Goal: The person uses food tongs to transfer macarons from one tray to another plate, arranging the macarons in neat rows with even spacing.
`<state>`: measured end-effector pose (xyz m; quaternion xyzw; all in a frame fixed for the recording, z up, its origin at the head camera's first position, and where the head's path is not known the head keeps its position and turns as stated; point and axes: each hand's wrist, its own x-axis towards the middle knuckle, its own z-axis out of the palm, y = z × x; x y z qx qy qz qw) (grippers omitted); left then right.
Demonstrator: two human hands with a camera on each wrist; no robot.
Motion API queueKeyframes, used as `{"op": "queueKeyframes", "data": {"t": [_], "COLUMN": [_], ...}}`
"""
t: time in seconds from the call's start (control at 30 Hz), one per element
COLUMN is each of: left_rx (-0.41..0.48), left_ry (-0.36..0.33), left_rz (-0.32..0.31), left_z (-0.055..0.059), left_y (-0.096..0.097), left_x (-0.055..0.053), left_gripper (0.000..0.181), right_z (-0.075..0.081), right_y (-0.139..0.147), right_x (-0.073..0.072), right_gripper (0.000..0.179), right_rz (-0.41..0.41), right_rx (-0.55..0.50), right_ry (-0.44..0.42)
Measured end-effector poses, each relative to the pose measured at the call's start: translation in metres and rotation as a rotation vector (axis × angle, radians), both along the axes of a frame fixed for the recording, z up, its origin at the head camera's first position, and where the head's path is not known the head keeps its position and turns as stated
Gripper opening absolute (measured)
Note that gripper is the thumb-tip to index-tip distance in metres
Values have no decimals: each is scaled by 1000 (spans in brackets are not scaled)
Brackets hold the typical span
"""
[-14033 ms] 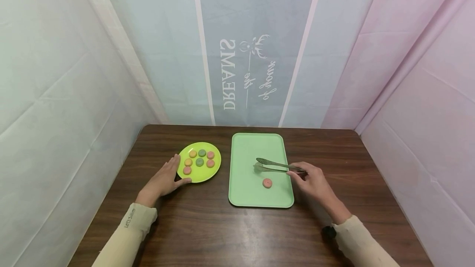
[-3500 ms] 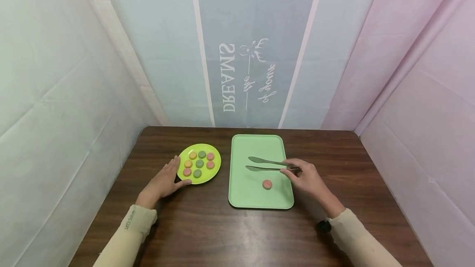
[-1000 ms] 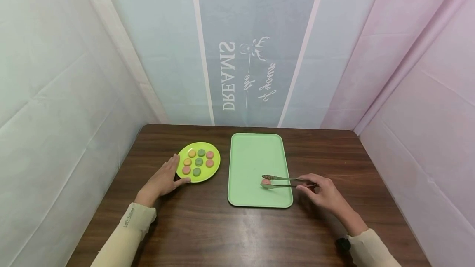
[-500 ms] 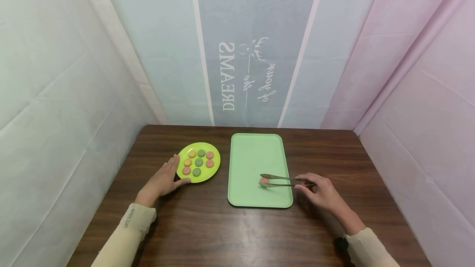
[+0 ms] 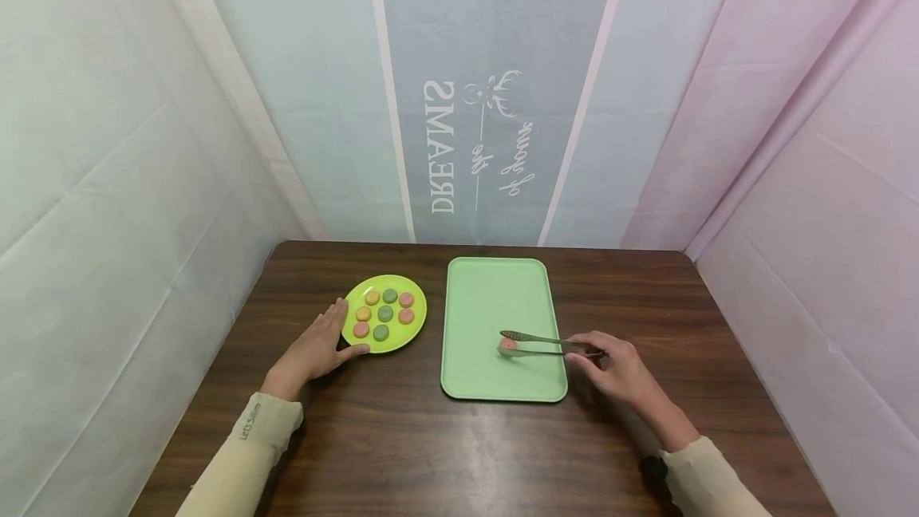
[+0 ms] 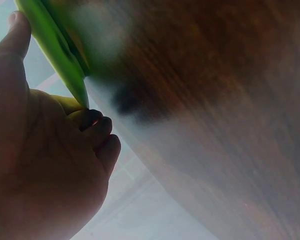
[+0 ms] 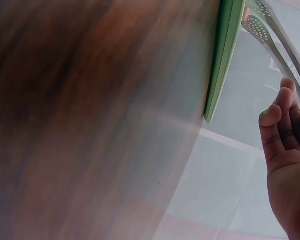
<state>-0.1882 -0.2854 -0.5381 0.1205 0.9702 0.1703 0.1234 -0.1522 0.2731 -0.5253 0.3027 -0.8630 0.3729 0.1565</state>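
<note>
My left hand (image 5: 316,349) rests against the near-left rim of a yellow-green plate (image 5: 411,335), fingers straight and thumb spread along the edge. Several macarons in yellow, green and pink lie on that plate, among them a green macaron (image 5: 380,333) at the near side. With thumb and fingers my right hand (image 5: 610,369) pinches the handle of metal serving tongs (image 5: 538,339). Between the tips of the tongs is a pink macaron (image 5: 507,343), over a light green tray (image 5: 495,294). In the right wrist view the perforated tong tips (image 7: 257,29) show beside the tray's edge.
Plate and tray stand apart on a dark wood table (image 5: 445,453), the plate to the left. Behind the table hangs a printed cloth (image 5: 495,38), and pale cloth walls flank both sides.
A green macaron has joined the plate since the oldest frame. Lately the tongs have gone round the pink macaron, and both have shifted slightly left and away. My left hand stays put.
</note>
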Motion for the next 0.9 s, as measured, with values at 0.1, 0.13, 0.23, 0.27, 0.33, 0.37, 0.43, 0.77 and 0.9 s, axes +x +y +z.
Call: {"op": "queueKeyframes", "data": {"t": [0.1,0.13,0.23,0.27,0.33,0.37,0.43,0.77,0.9], "left_rx": [0,0,3,5,8,9,12,4,2], "left_ry": [6,8,11,10,6,4,2,3,3], "left_rz": [-2,-2,-3,-2,-1,0,0,-2,-2], "left_z": [0,1,1,1,2,2,3,2,1], "left_y": [0,0,0,0,1,1,1,0,0], "left_x": [0,1,1,1,1,1,1,1,1], "left_gripper": [114,114,114,114,114,114,114,115,115], "right_z": [-1,0,0,0,1,2,2,2,1], "right_y": [-2,-3,-7,-8,-10,-11,-13,-18,-21], "right_x": [-1,-1,-1,-1,-1,-1,-1,-4,-6], "right_gripper": [41,40,36,34,31,30,29,27,28], "right_rz": [-8,-11,-22,-24,-27,-29,-31,-71,-78], "right_rx": [-4,-6,-14,-18,-24,-27,-27,-16,-16], "right_ry": [1,0,5,4,-1,-3,-10,-39,-42]}}
